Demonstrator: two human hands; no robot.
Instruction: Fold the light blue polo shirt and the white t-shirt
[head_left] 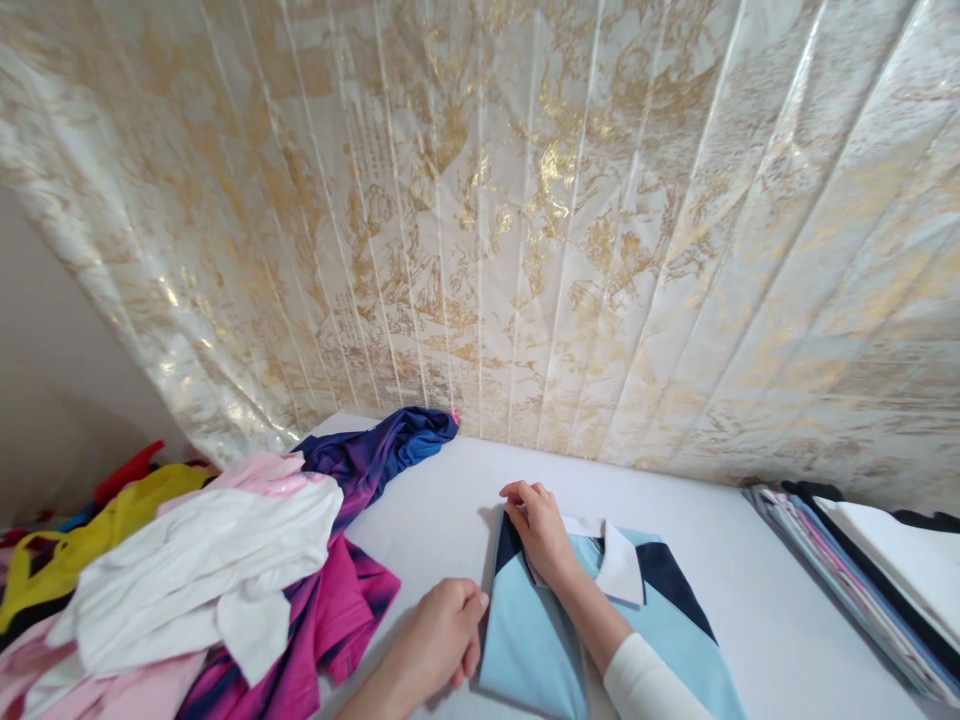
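1. Lying on the white table (442,505), collar end toward the back edge: one pale-blue shirt (529,635), with navy shoulder panels (671,580) and a white collar (622,567). Lower end runs out of view.
2. Right hand (537,530): laid over the shoulder nearer the table's left edge, beside the collar, fingers bent close to that corner; whether they pinch cloth cannot be told.
3. Left hand (448,630): loosely curled at the shirt's side edge, thumb touching or just beside the cloth; grasp or mere contact cannot be told.
4. Handling, as judged: light, soft, limp; smooth-faced, likely to slide a little on the table; not fragile, though prone to creasing. Collar probably stiffer than the body.
5. Holding points, as judged: both shoulder corners, or the two side edges, pinched through all layers to prevent shifting. Collar a poor handle, apt to lose its shape.
6. Garment heap (202,570), loose, mixed colours: toward the table's left edge, which it hides. Navy-purple garment (375,450) beside it, reaching the back edge; tiny pale mark, unreadable.
7. Folded stack (896,550): toward the table's back right corner; no legible label.
8. Gold-patterned curtain (465,200): hung along the back edge; columns of small characters, too fine to read.
9. Shirt branding: none visible; neckline partly covered by the right hand.
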